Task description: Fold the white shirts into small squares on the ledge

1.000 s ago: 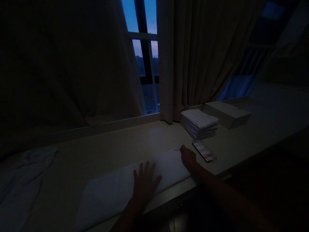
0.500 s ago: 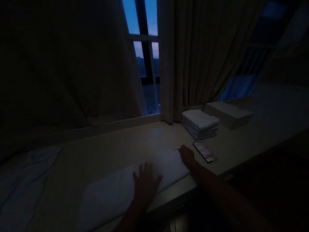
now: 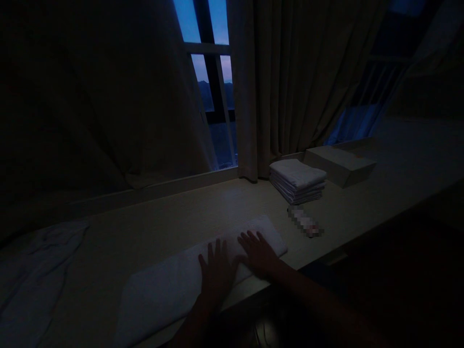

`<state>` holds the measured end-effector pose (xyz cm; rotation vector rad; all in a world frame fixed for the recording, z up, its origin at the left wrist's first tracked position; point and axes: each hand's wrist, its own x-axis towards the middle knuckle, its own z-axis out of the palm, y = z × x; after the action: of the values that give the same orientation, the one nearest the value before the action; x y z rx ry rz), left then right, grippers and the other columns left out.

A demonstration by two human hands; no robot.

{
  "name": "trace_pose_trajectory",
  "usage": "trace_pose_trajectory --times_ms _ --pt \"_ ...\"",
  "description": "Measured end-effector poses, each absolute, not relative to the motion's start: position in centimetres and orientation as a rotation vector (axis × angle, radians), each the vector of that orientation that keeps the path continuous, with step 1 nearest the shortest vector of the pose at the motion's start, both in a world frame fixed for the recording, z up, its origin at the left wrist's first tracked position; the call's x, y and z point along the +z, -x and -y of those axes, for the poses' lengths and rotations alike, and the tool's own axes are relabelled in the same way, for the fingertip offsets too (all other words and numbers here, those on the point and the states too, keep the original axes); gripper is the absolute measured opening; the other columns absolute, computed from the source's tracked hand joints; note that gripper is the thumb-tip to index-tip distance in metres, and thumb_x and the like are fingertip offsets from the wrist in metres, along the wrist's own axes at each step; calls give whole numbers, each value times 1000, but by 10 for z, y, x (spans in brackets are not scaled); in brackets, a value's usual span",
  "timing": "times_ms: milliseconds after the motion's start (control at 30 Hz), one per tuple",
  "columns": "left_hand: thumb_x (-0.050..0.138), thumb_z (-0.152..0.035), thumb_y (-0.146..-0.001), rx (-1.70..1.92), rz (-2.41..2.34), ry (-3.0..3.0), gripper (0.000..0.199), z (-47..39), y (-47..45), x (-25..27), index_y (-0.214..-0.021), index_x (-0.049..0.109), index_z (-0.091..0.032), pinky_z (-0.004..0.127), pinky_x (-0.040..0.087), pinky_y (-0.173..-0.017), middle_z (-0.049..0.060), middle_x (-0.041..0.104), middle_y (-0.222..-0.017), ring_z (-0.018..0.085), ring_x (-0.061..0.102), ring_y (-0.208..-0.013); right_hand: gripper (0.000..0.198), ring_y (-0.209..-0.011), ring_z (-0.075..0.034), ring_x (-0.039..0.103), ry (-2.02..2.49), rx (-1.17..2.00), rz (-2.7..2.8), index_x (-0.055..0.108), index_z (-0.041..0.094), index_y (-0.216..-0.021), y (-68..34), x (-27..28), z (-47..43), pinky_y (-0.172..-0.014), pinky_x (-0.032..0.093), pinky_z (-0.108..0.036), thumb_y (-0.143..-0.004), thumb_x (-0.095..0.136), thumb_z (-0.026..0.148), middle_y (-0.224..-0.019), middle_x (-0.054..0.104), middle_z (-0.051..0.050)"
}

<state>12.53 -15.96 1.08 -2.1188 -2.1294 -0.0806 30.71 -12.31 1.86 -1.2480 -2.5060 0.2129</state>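
Observation:
A white cloth [image 3: 163, 285], folded into a long strip like a towel, lies flat along the front of the pale counter [image 3: 188, 212]. My left hand [image 3: 216, 270] rests on its middle with the fingers spread. Just to the right, my right hand [image 3: 255, 251] lies on the same cloth, palm down and fingers apart, its thumb close to the left hand. Neither hand grips anything. The cloth's right end shows beyond my right hand. Dim light hides the finer detail.
A stack of folded white cloths [image 3: 297, 180] stands by the curtain [image 3: 282, 87], with a pale box [image 3: 340, 164] to its right. A phone [image 3: 304, 222], partly blurred out, lies in front of the stack. Another rumpled white cloth [image 3: 32, 275] lies at far left.
My right hand has let go of the cloth's right end and moved left, and is now spread flat beside my left hand. The left hand has stayed on the cloth.

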Motion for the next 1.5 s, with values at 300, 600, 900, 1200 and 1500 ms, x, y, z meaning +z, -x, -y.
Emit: trace_pose_trajectory --times_ms 300,600,900,1200,1500 --pt "17 -62 -90 -151 2166 2111 75 159 -127 11 -150 26 -18 65 8 -111 11 17 -159 37 8 -146 77 -146 -25 8 1515 323 2511 24 21 -151 -359 23 66 -116 6 -46 -92 17 70 -158 16 -7" --pt "18 -62 -90 -200 2178 2119 74 163 -128 14 -150 27 -19 62 7 -113 9 17 -159 35 7 -146 77 -146 -25 8 1519 228 2506 25 21 -151 -355 15 70 -116 2 -49 -92 15 69 -157 19 -7" --pt "22 -55 -92 -214 2152 2103 68 164 -130 18 -149 29 -18 61 6 -114 11 22 -158 35 10 -146 67 -146 -28 6 1464 82 2450 31 14 -148 -307 31 104 -116 -1 -53 -98 19 56 -156 22 -11" --pt "27 -46 -92 -133 2140 2164 64 163 -127 19 -150 25 -19 63 8 -113 10 17 -159 36 5 -146 62 -146 -26 10 1318 277 2495 26 21 -151 -279 28 144 -117 8 -49 -99 19 54 -157 20 -5" --pt "20 -63 -89 -243 2152 2132 76 162 -132 17 -149 28 -17 62 6 -113 12 19 -158 36 6 -146 66 -146 -25 8 1526 289 2508 26 27 -150 -363 32 103 -116 5 -50 -96 19 64 -158 19 -3"
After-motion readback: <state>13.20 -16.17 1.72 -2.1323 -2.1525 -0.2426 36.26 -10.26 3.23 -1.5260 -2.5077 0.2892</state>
